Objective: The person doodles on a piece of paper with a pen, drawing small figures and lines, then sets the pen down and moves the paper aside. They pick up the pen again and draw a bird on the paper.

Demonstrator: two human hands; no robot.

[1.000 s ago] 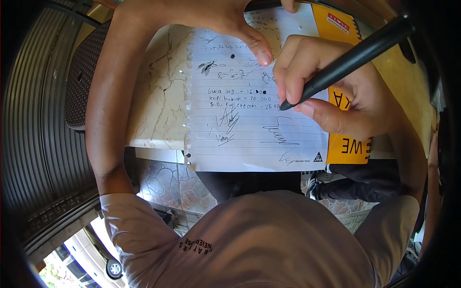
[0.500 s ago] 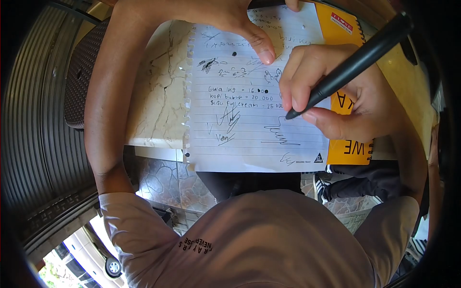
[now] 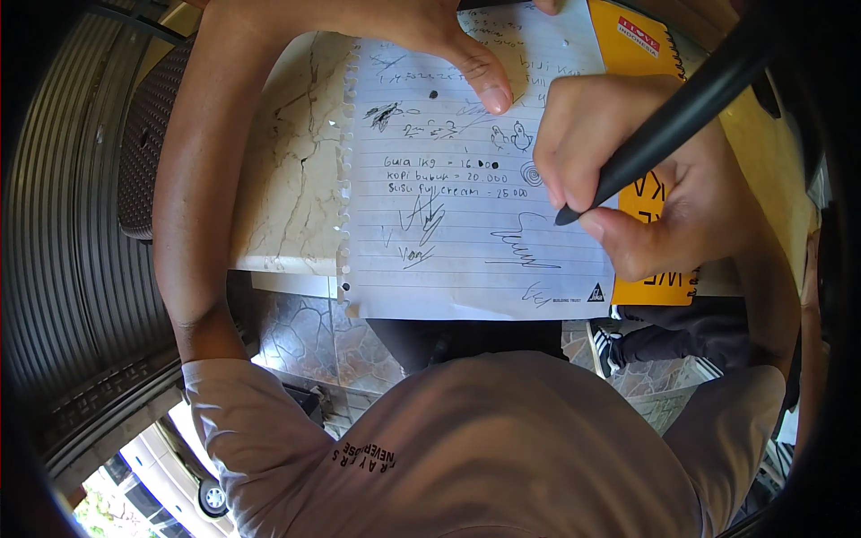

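Observation:
A lined sheet of paper (image 3: 430, 287) with torn spiral holes along its left edge lies on the table, covered in handwriting, scribbles and signatures. My right hand (image 3: 637, 170) is closed around a black pen (image 3: 668, 125), whose tip points down at the sheet just right of a looping signature. At the top of the page rests my left hand (image 3: 448, 45), its thumb stretched out over the writing and its other fingers mostly beyond the view's upper edge. Under the sheet's right side lies a yellow spiral notebook (image 3: 628, 63), partly covered by my right hand.
The marble-patterned table (image 3: 291, 161) shows left of the paper, its front edge near my body. A dark woven chair back (image 3: 157, 134) stands at the left, beside a ribbed shutter (image 3: 72, 251). Another person's striped shoe (image 3: 605, 350) shows on the tiled floor below.
My right hand has moved the pen tip slightly to the right, away from the looping signature, uncovering a spiral doodle. My left hand has stayed almost still.

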